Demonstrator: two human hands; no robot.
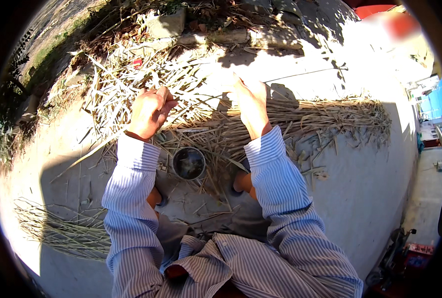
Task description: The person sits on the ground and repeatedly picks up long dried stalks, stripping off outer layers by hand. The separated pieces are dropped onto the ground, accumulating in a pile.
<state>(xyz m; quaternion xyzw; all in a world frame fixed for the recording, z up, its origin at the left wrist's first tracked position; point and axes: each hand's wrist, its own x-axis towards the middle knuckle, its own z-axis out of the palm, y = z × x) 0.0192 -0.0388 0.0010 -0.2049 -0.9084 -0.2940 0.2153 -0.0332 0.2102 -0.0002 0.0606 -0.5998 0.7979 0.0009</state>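
Both hands (151, 111) (252, 106) reach forward — apart, angled inward over straw (305, 113).

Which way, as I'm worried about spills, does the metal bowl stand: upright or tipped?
Upright: seen from above, the metal bowl shows its round, open rim. How full, I cannot tell.

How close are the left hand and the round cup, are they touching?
Apart. The head view shows straw in the gap between the left hand and the cup.
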